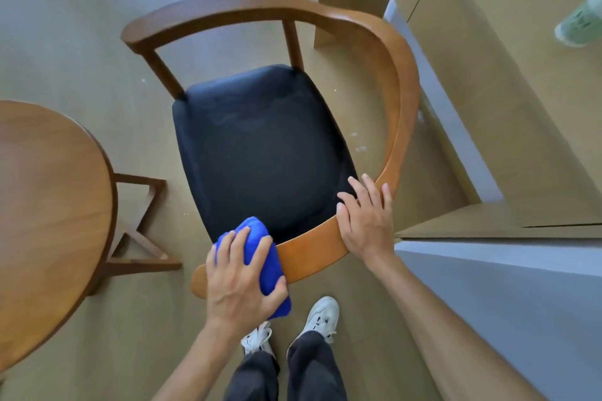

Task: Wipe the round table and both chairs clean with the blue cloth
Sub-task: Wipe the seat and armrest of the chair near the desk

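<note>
A wooden chair (400,91) with a black padded seat (260,146) and a curved rail stands below me in the head view. My left hand (241,277) grips the folded blue cloth (264,257) and presses it on the near end of the rail. My right hand (366,215) rests flat on the rail a little to the right, fingers straight. The round wooden table (49,212) fills the left edge. Only one chair is in view.
The table's crossed wooden base (140,225) stands on the floor between table and chair. A tan counter (488,58) with a pale green bottle (583,19) runs along the right. A grey surface (521,296) lies at lower right. My feet in white shoes (319,316) stand behind the chair.
</note>
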`<state>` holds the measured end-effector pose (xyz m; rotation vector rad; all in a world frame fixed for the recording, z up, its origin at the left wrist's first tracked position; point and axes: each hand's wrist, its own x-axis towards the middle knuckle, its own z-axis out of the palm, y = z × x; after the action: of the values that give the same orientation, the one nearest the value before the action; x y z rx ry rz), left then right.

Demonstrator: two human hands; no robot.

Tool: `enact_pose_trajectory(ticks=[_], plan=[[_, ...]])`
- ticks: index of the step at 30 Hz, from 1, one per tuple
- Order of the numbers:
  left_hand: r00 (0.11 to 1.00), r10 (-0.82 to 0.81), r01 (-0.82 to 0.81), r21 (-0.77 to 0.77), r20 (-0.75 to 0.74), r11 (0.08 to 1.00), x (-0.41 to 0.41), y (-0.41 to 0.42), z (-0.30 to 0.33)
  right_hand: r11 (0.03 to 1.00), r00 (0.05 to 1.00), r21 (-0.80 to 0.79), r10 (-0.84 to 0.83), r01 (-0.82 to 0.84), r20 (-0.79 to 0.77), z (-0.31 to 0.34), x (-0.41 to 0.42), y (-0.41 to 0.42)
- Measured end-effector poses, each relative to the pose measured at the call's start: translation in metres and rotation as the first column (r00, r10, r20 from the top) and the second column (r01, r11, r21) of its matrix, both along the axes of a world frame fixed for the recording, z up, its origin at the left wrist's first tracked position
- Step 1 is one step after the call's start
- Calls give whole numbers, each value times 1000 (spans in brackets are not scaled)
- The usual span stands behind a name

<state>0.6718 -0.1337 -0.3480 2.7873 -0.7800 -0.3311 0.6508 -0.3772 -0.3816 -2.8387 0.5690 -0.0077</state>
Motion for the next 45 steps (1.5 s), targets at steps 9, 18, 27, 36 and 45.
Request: enact_pose_trajectory(ticks=[9, 18, 27, 36, 45], plan=[[992, 109, -110, 20, 65, 994, -10, -34, -2, 1000, 998, 1, -28, 28, 50, -5, 0, 1], [996, -71, 74, -46, 58, 996, -7, -34, -9, 931, 995, 361, -80, 56, 52, 8, -3, -13], [995, 35, -37, 18, 90, 999, -9, -33, -8, 852, 987, 521, 51, 37, -153, 23, 0, -28], [971, 55, -121, -282, -232, 952, -9, -64, 5, 795, 976, 568, -193, 213, -96, 61, 4, -11], [990, 133, -126, 127, -55, 984, 34, 20, -23, 998, 997, 9, -67, 67, -29, 28, -24, 136]])
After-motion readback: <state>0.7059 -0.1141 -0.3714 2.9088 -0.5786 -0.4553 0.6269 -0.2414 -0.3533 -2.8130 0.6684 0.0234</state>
